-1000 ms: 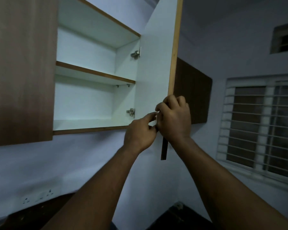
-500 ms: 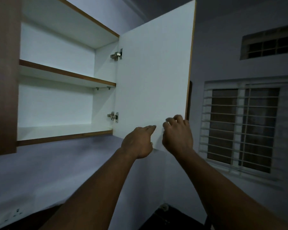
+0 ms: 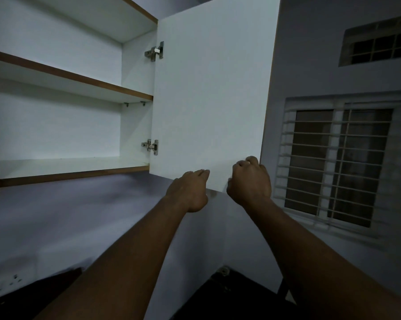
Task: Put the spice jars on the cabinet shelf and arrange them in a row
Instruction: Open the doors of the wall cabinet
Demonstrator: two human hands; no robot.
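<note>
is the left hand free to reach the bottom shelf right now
Probably yes: the door is swung wide, the left hand only touches its lower edge and holds nothing, and no object stands between it and the bottom shelf.

**Dim room, barred window**

A pale bluish-grey wall [image 3: 79, 215] spreads left of and below the left hand [image 3: 188, 192]. Just right of the right hand [image 3: 250, 181] is a white-framed window with horizontal bars [image 3: 340, 167], and high above that a small gridded wall vent [image 3: 377, 42]. The light is low.
</note>
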